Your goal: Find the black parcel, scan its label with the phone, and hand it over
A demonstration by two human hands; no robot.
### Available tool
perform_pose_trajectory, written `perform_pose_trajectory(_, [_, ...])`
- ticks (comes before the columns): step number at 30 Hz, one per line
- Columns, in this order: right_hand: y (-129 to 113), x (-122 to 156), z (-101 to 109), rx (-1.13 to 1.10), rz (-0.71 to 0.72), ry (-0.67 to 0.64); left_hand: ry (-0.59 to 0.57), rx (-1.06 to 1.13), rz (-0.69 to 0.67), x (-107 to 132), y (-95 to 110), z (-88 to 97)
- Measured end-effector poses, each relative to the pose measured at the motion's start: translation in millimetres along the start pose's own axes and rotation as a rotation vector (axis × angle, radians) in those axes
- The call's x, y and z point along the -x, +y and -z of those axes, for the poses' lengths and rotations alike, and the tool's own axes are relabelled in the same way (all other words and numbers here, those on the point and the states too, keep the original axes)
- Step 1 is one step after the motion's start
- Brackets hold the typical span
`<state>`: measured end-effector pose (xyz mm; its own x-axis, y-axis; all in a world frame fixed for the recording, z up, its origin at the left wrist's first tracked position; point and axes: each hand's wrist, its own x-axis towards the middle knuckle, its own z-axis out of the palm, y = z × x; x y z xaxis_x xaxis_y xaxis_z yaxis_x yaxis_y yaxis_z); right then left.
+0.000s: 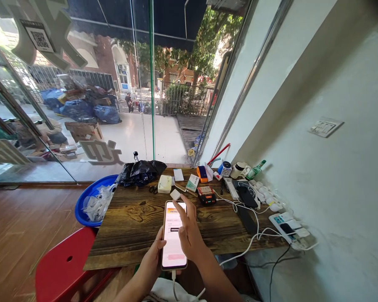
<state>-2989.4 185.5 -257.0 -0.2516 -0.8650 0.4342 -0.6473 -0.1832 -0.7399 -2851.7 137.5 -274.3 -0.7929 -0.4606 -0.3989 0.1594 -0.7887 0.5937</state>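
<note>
My left hand (153, 256) grips a smartphone (174, 235) from its left edge, holding it upright over the near edge of a dark wooden table (135, 226). The lit screen shows a white and pink page. A white cable runs out of the phone's bottom. My right hand (189, 230) hovers over the screen's right side, forefinger stretched toward the upper part of the screen, the other fingers loosely curled.
The table carries a black bag (140, 172), small boxes (192, 183), a black device (207, 196), bottles, chargers and a white power strip (286, 228) with cables. A blue basin (86, 201) and red stool (66, 264) stand to the left. Glass walls lie ahead, a white wall right.
</note>
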Motion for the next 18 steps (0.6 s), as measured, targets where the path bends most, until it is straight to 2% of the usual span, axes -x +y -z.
perform_pose_trajectory(8, [-0.2,-0.7,-0.2,0.064,-0.025,-0.010,-0.021,-0.003,-0.007,0.1,-0.4,-1.7])
perform_pose_trajectory(11, [2.4,5.7,-5.6,-0.076,-0.048,0.135,-0.007,0.031,-0.032,-2.1,-2.4,0.6])
perform_pose_trajectory(14, [7.8,20.8,-17.3,-0.289,-0.155,0.294,0.028,0.065,-0.053,-6.3,-4.0,3.9])
perform_pose_trajectory(16, [11.7,35.4,-27.7,-0.414,-0.241,0.302,0.080,0.099,-0.059,-9.7,-4.6,5.0])
perform_pose_trajectory(18, [14.5,51.0,-38.5,-0.477,-0.282,0.237,0.144,0.139,-0.076,-12.8,-5.2,4.8])
